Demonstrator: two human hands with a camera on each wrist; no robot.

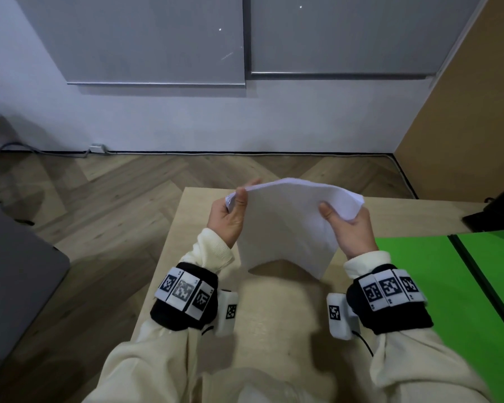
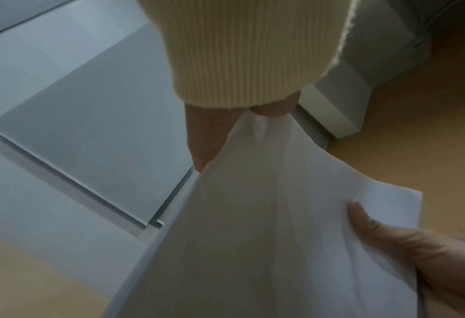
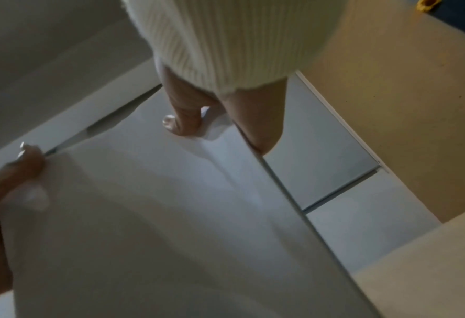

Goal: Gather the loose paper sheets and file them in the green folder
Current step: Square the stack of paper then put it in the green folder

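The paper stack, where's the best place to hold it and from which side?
Grip the paper stack at its two upper corners, one from each side, as the left hand and right hand do; the sheets hang limp and bow between them.

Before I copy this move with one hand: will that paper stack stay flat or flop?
Probably flop. The paper stack already bows between the left hand and right hand, its free lower edge arched. It looks thin and light. The sheets look unbound, so a one-sided pinch might let them fan or slip.
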